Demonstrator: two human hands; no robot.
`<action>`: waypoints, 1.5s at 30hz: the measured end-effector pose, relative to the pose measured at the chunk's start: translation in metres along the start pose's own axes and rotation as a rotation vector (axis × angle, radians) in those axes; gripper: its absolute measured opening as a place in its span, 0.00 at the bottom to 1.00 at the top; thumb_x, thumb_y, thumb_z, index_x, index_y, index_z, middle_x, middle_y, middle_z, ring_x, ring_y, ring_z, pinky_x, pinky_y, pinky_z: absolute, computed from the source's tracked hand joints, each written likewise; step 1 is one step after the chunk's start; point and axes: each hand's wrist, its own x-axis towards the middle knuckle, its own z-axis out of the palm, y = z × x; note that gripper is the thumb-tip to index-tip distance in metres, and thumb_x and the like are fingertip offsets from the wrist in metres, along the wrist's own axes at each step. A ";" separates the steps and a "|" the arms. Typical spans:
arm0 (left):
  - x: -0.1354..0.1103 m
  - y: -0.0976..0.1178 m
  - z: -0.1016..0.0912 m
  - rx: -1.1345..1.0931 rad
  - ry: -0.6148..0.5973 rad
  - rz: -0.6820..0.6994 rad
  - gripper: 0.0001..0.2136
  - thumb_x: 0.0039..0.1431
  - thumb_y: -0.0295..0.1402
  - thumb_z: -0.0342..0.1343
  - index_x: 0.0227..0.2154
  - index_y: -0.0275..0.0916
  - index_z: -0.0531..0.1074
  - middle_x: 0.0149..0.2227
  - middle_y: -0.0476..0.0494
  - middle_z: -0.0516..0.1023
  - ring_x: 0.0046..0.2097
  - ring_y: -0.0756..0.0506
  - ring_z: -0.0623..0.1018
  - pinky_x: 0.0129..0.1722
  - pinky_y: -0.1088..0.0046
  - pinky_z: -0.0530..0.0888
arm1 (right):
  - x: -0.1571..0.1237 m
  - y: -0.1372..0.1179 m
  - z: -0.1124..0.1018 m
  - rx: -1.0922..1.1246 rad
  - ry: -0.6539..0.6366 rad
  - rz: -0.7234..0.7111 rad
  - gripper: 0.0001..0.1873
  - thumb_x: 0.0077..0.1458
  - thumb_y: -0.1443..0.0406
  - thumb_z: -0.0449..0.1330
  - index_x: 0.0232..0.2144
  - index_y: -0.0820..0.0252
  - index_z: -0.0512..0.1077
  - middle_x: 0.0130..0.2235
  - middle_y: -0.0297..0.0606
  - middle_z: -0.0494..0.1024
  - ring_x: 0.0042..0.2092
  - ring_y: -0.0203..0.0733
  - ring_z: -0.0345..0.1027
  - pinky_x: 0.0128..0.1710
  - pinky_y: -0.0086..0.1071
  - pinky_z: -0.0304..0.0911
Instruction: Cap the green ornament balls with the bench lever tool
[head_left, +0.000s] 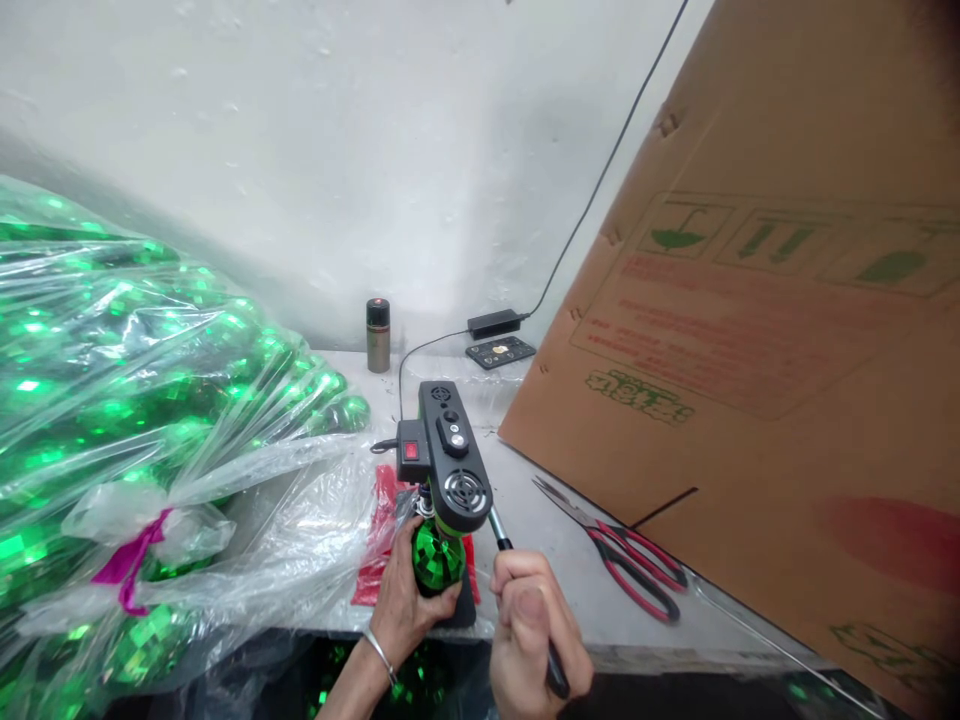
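Note:
My left hand point(409, 590), with a metal bangle at the wrist, grips a shiny green mirrored ball point(437, 557) from its left and lower side. The ball sits under the front end of a black bench machine point(451, 450) with round vents and a red switch. My right hand point(534, 632) is closed around the black grip of a lever point(504, 542), whose metal rod runs up to the machine's right side. Part of the ball's top is hidden by the machine head. Red plastic point(373, 578) lies under and beside the machine.
A large clear bag point(202, 400) of green mirrored balls fills the left. Red-handled scissors point(634, 570) lie to the right, beside a big cardboard box point(750, 400). Behind stand a small canister point(378, 338), a black power adapter point(493, 323) with cable, and a phone-like dark slab point(517, 352).

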 end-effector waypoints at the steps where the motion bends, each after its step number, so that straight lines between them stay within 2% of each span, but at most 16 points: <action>1: 0.000 0.000 0.000 0.001 0.001 -0.004 0.37 0.50 0.35 0.71 0.65 0.37 0.68 0.61 0.28 0.81 0.64 0.26 0.82 0.66 0.38 0.78 | 0.000 0.000 0.000 -0.005 0.000 0.002 0.18 0.75 0.73 0.52 0.29 0.56 0.65 0.29 0.30 0.70 0.29 0.32 0.68 0.28 0.29 0.61; 26: 0.001 0.002 0.001 -0.013 0.013 -0.040 0.37 0.50 0.36 0.70 0.63 0.36 0.68 0.60 0.27 0.82 0.63 0.25 0.82 0.66 0.37 0.78 | -0.001 0.001 0.000 -0.041 0.016 0.021 0.18 0.74 0.72 0.51 0.29 0.55 0.65 0.27 0.30 0.70 0.26 0.34 0.66 0.26 0.30 0.59; 32: 0.002 0.006 -0.002 0.003 -0.019 -0.042 0.37 0.51 0.37 0.70 0.64 0.37 0.69 0.60 0.29 0.81 0.64 0.27 0.82 0.67 0.39 0.78 | -0.002 0.001 0.000 -0.020 0.009 0.031 0.18 0.74 0.72 0.52 0.29 0.56 0.65 0.28 0.30 0.71 0.27 0.33 0.67 0.27 0.30 0.60; 45: 0.003 0.012 -0.007 -0.018 -0.039 -0.043 0.36 0.53 0.38 0.70 0.64 0.35 0.68 0.61 0.26 0.81 0.64 0.25 0.81 0.67 0.37 0.77 | -0.005 0.003 0.001 -0.020 0.026 0.028 0.19 0.74 0.72 0.51 0.28 0.56 0.65 0.28 0.29 0.70 0.27 0.33 0.66 0.27 0.30 0.58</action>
